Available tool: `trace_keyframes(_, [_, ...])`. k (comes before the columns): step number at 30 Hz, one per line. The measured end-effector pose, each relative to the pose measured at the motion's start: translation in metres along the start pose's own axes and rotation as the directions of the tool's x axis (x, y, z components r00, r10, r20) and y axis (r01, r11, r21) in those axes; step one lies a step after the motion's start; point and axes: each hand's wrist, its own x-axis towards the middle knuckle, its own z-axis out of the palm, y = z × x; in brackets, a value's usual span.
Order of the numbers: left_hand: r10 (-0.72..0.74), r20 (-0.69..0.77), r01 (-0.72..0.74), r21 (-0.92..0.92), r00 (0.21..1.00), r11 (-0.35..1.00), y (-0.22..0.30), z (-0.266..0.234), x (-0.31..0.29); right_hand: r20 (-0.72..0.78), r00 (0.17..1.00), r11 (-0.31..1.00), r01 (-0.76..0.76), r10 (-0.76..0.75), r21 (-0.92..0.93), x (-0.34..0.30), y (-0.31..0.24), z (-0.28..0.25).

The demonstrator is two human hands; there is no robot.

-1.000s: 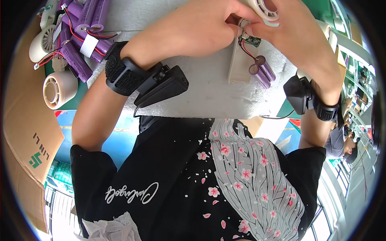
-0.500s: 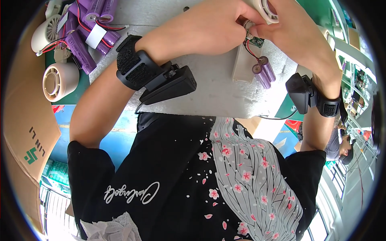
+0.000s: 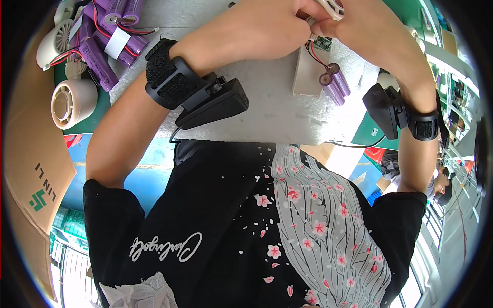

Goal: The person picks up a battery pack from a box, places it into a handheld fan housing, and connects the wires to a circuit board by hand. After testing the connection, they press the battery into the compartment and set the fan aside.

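Note:
My left hand [image 3: 272, 32] and my right hand [image 3: 362, 28] meet at the top of the view, fingers closed together. A cream ring-shaped fan part [image 3: 334, 8] is in the grip of my right hand, partly cut off by the upper edge. Just below the fingertips a small green circuit board [image 3: 323, 43] shows. Red and black wires [image 3: 316, 55] run from there down to a pair of purple battery cells [image 3: 336, 84]. What my left fingertips pinch is hidden. Behind the cells lies a cream flat casing [image 3: 306, 77] on the white foam board [image 3: 246, 120].
At the far left, several purple battery cells [image 3: 97, 61] with wires lie in a pile. Beside them are a cream fan head [image 3: 54, 46] and a round cream fan housing [image 3: 74, 104]. A cardboard box [image 3: 33, 149] stands at the left edge. Another person [image 3: 440, 186] appears at the right.
Both hands and the ring-shaped part have shifted slightly upward in the view, still together. The batteries on the wires and the surroundings have shifted slightly up too.

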Motion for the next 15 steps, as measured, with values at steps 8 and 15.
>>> trace_keyframes(8, [-0.054,0.024,0.055,-0.038,0.998,0.998,-0.0055,-0.0023,0.0027,-0.014,0.996,0.994,0.089,-0.091,-0.068,0.0001,0.0013,0.0017])
trace_keyframes(15, [-0.052,0.003,0.052,-0.018,0.999,0.999,-0.0065,-0.0032,-0.0015,0.051,0.992,0.989,0.119,-0.115,-0.089,0.0046,0.0016,0.0031])
